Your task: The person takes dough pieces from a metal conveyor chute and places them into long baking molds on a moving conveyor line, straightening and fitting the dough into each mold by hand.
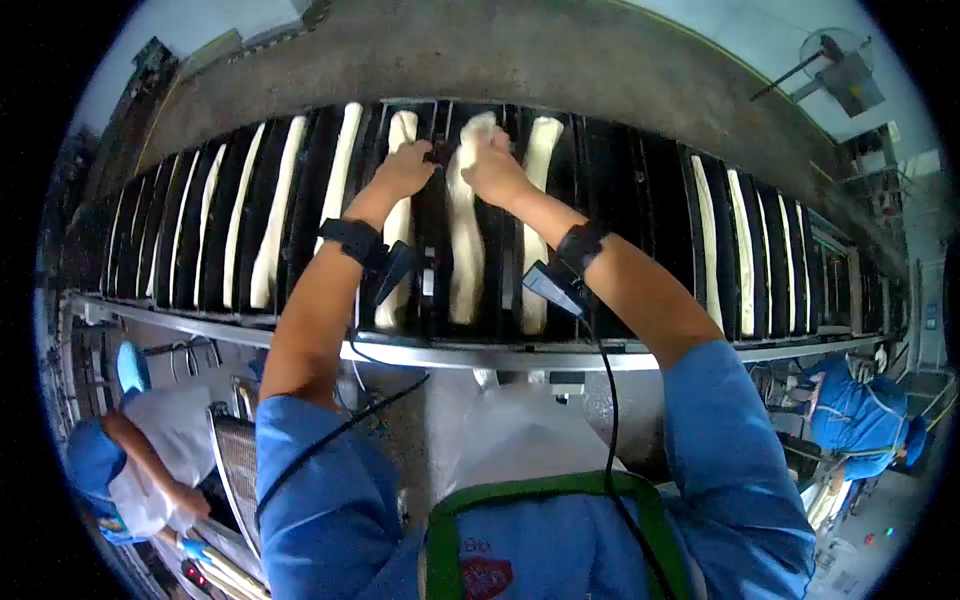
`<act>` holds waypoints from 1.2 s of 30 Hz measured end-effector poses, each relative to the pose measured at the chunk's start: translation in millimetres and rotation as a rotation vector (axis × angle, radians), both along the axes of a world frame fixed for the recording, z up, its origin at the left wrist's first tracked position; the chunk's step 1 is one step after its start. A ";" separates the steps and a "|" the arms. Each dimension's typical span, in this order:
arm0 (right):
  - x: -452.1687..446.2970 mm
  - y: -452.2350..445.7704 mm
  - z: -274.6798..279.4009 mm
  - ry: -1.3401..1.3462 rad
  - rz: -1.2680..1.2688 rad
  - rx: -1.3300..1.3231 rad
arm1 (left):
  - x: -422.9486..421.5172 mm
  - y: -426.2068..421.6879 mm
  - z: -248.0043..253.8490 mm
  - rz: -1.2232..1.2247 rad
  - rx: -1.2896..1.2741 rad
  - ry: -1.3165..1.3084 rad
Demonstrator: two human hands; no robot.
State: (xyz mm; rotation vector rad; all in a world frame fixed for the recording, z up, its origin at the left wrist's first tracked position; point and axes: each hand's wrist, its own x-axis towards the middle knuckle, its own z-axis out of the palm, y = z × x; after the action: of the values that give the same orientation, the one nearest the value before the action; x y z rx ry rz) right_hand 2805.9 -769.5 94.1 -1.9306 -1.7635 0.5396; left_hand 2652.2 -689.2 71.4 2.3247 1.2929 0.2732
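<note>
Long pale strips that look like dough lie in the black slots of a conveyor. My right hand [493,172] is closed around the far end of one dough strip [465,255], which hangs down its slot and looks slightly smeared by motion. My left hand [405,172] is over the neighbouring dough strip [396,290], its thumb and fingers a little apart near a dark divider, with nothing visible between them. To the right of my right hand lies another dough strip [536,240]. Black bands with small devices circle both my wrists.
A metal rail [480,357] runs along the conveyor's near edge. More strips lie to the left and right. Cables hang from my wrist devices. One person [140,460] works at lower left, another [860,415] at lower right. A fan [838,60] stands at far right.
</note>
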 end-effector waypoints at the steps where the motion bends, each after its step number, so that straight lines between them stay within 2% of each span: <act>1: -0.4 -8.9 -0.4 -0.118 0.124 -0.035 | 3.4 -22.2 21.4 -0.045 0.128 0.044; 2: 1.9 -17.2 -0.3 -0.236 0.245 -0.060 | 11.5 -50.8 45.2 -0.037 0.126 0.050; 4: 3.8 -8.7 -8.4 -0.181 0.276 -0.050 | 27.4 -113.7 79.0 -0.098 0.031 0.459; 6: 7.1 -3.2 -6.6 -0.488 0.472 -0.058 | 37.5 -166.8 74.3 -0.273 -0.035 0.775; 7: 9.6 -1.0 -12.0 -0.461 0.463 0.037 | 31.8 -188.8 61.3 -0.237 0.072 0.672; 9: 21.3 -18.1 5.6 -0.417 0.540 0.010 | 23.0 -216.0 20.9 -0.119 0.279 0.501; 10: 32.3 -35.0 20.4 -0.412 0.614 -0.003 | 18.6 -221.0 21.4 -0.101 0.265 0.507; 12: 66.1 -66.2 17.6 -0.140 0.737 0.122 | 7.9 -228.1 25.8 -0.133 0.185 0.448; 14: 106.2 -112.8 25.7 -0.146 0.740 -0.031 | -0.4 -233.4 20.0 -0.079 0.133 0.427; 16: 139.3 -155.3 34.9 -0.132 0.728 -0.096 | -9.0 -230.7 10.2 -0.097 0.048 0.296; 17: 155.4 -174.0 32.1 -0.105 0.718 -0.058 | 8.5 -235.3 51.8 -0.023 -0.052 0.425; 18: 168.7 -190.2 28.6 -0.080 0.705 -0.021 | 8.4 -224.9 47.8 -0.022 -0.111 0.522; 20: 189.5 -219.3 30.9 -0.071 0.683 -0.048 | 29.8 -208.5 59.1 -0.042 -0.001 0.511; 21: 201.1 -230.0 28.7 -0.105 0.688 -0.022 | 48.6 -195.3 58.0 0.095 0.132 0.405; 23: 216.6 -247.5 24.9 -0.123 0.658 -0.005 | 76.2 -148.8 49.3 0.033 0.382 0.400; 24: 225.9 -254.7 26.2 -0.138 0.661 0.015 | 80.0 -113.8 24.1 -0.012 0.541 0.268; 25: 234.7 -259.8 28.1 -0.127 0.669 0.029 | 86.0 -72.6 6.2 -0.073 0.481 0.425; 26: 244.1 -263.0 28.8 -0.113 0.676 0.042 | 86.1 -43.3 -3.6 -0.073 0.508 0.424; 28: 264.6 -269.5 26.8 -0.133 0.656 0.085 | 94.2 -3.6 -20.2 0.078 0.362 0.381; 29: 273.4 -273.5 30.1 -0.154 0.625 0.039 | 115.0 -14.1 11.6 0.148 0.206 0.565; 30: 284.7 -275.6 31.4 -0.154 0.620 0.030 | 129.3 -31.6 35.6 0.301 0.114 0.492; 32: 304.4 -289.9 34.7 -0.225 0.531 0.013 | 109.7 14.3 -29.3 0.507 0.295 0.338; 33: 309.9 -296.3 35.3 -0.160 0.513 0.027 | 109.5 6.1 -14.8 0.197 0.540 0.762; 35: 315.2 -311.2 33.5 -0.134 0.573 -0.002 | 122.8 -31.5 26.8 -0.036 0.643 0.977; 36: 315.2 -315.2 31.3 -0.153 0.608 0.002 | 129.3 -47.1 43.5 -0.045 0.566 0.839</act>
State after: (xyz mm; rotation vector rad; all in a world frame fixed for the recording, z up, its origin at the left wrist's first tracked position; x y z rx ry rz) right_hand 3121.2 -1084.8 125.4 -1.4394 -2.4568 0.5953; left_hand 2781.5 -736.4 114.9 3.1161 1.6788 -0.4763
